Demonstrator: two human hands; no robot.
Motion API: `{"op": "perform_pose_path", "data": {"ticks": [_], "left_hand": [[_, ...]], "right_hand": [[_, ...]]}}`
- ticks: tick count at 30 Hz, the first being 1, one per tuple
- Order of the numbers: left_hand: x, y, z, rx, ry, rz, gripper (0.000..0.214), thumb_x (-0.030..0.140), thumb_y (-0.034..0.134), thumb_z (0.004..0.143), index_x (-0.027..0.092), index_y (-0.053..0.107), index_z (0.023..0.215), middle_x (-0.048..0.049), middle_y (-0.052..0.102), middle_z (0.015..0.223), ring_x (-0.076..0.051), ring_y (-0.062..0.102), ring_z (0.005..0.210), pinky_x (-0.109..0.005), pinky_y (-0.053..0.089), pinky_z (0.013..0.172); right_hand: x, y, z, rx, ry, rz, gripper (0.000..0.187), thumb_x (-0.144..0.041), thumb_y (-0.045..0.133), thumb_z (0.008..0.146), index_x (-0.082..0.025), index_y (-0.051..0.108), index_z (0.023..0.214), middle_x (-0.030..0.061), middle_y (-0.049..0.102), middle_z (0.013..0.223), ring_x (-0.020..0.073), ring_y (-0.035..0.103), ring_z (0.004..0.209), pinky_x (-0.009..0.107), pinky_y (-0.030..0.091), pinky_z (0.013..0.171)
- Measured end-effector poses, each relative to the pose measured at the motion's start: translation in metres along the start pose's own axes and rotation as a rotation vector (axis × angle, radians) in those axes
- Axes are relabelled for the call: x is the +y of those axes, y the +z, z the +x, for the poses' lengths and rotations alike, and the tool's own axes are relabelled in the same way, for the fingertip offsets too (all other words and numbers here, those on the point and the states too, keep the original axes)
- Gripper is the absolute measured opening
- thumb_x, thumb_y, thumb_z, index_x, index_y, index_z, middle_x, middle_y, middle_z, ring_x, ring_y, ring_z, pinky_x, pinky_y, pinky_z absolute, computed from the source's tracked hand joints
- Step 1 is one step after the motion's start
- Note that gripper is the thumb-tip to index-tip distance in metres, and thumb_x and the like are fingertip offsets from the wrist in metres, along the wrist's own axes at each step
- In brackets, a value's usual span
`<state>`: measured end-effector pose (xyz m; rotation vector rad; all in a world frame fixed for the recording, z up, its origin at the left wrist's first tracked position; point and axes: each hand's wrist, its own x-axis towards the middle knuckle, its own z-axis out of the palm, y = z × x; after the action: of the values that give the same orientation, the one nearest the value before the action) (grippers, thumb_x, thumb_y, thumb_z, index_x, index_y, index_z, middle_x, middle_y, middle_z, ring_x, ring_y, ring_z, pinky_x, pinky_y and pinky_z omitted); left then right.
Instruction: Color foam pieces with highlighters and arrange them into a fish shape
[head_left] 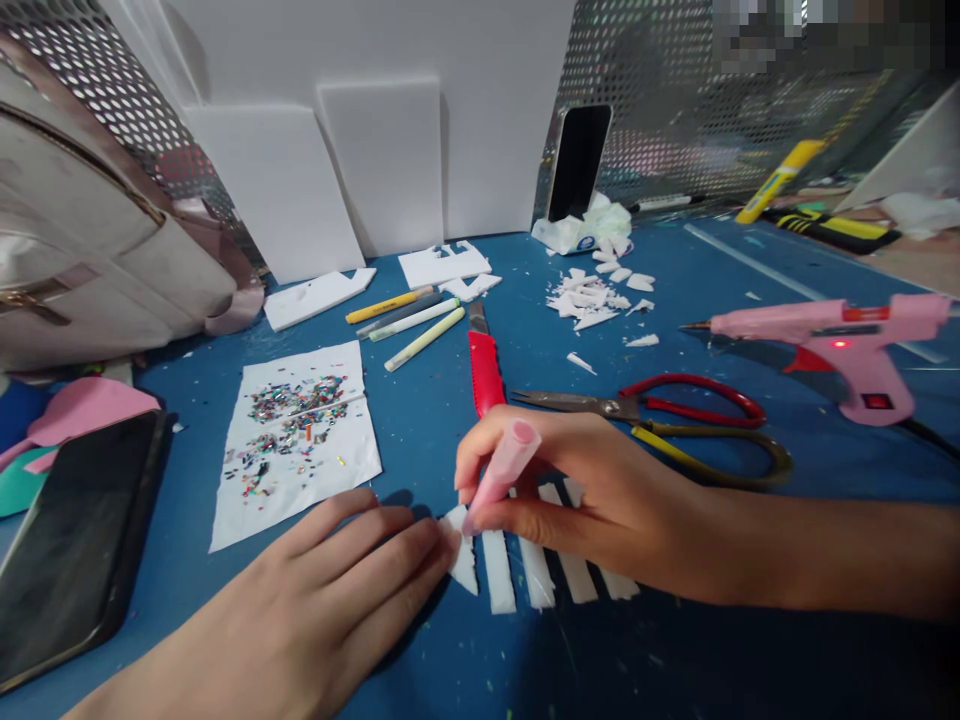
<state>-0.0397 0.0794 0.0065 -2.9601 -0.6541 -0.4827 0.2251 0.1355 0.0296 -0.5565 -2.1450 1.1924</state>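
My right hand (585, 480) is closed around a pink marker pen (506, 470), its tip pointing down at a small white foam piece (463, 560). At the left edge of that piece rest the fingertips of my left hand (330, 580), whose fingers are stretched out and lie low over the blue mat; its thumb is hidden. Several white foam strips (497, 575) lie side by side under and beside my right hand, which partly covers them. Just beyond my right knuckles is a red-handled craft knife (486, 370), and scissors (637, 402) with red and yellow handles lie close by.
A paper (232, 500) with colourful beads lies left, near a phone (75, 540). Several pens (425, 338) and foam scraps (589, 298) lie farther back. A pink glue gun (855, 330), red light lit, stands right. White boards (390, 170) lean behind; a bag (90, 230) sits left.
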Motion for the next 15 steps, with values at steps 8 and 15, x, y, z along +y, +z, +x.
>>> {"op": "perform_pose_path", "data": {"ticks": [8,15], "left_hand": [[0.0013,-0.0009,-0.0008,0.001,-0.007,-0.001,0.045,0.01,0.026,0.109,0.01,0.06,0.137,-0.0076,0.067,0.129,-0.023,0.057,0.113,-0.039,0.029,0.113],[0.0013,-0.0012,-0.0007,-0.004,-0.007,0.003,0.044,0.01,0.026,0.109,0.01,0.06,0.137,-0.0078,0.066,0.13,-0.023,0.057,0.115,-0.039,0.031,0.111]], "right_hand": [[-0.0012,-0.0022,0.004,0.018,0.104,0.185,0.01,-0.019,0.071,0.096,-0.014,0.064,0.091,0.0018,0.066,0.097,0.0106,0.066,0.085,0.022,0.053,0.074],[-0.0024,-0.0029,0.0052,0.034,0.131,0.203,0.011,-0.018,0.074,0.093,-0.013,0.066,0.088,0.0024,0.068,0.094,0.0129,0.067,0.084,0.024,0.053,0.072]]}}
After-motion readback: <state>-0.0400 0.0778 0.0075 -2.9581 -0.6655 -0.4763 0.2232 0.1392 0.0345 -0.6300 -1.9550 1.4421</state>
